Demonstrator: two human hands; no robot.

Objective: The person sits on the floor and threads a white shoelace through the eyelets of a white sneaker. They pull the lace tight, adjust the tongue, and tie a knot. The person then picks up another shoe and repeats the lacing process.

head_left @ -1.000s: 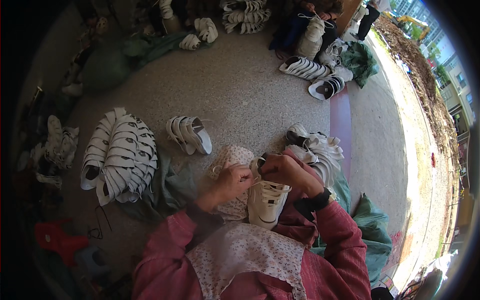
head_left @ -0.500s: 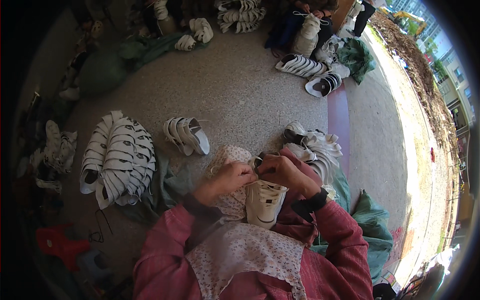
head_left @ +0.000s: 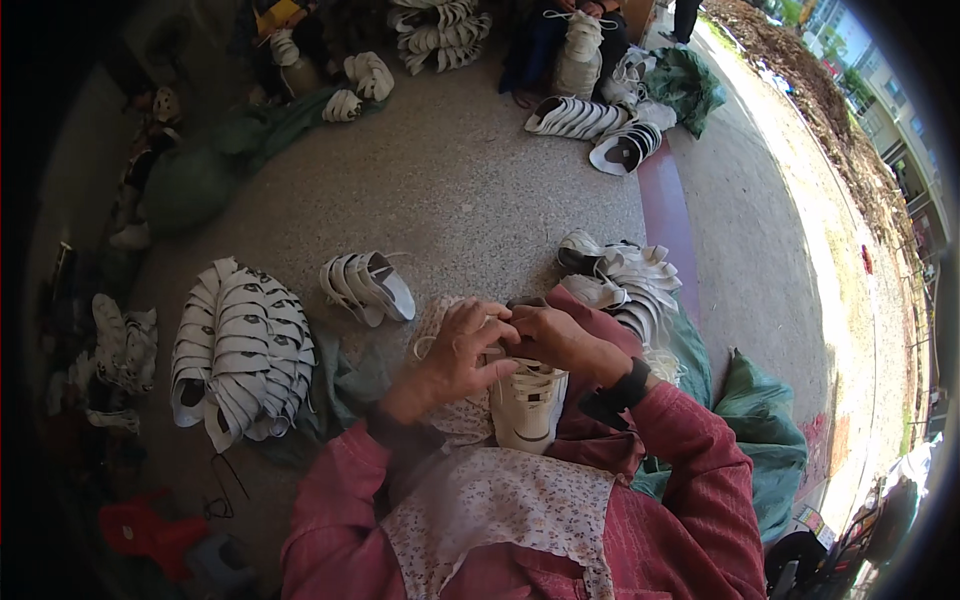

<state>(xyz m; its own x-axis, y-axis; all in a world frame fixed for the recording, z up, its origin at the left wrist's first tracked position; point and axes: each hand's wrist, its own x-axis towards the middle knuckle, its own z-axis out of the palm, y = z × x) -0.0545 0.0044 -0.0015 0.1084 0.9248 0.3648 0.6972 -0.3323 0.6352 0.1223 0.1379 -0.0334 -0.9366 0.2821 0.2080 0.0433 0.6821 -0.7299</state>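
Note:
A cream-white shoe upper (head_left: 527, 412) lies in my lap, toe toward me, with flat laces (head_left: 540, 372) crossing its front. Over its top opening my left hand (head_left: 462, 350) has its thumb and fingers apart, the fingertips meeting those of the other hand. My right hand (head_left: 557, 338) is closed at the upper's far end; what its fingers pinch is hidden. A pale loop of lace (head_left: 422, 347) shows beside my left hand. Under the upper is a floral apron (head_left: 500, 490).
Nested white shoe uppers (head_left: 245, 345) form a big stack at left, with a small stack (head_left: 368, 288) beside it. More uppers (head_left: 640, 285) lie at my right by a green sack (head_left: 760, 440). A red plastic stool (head_left: 150, 530) is lower left. Across the floor, a co-worker's hands (head_left: 592, 8) hold another upper (head_left: 578, 60).
My left hand has opened from a pinch, its thumb and fingers spreading over the upper. My right hand stays closed near the same place. The whole view has shifted slightly.

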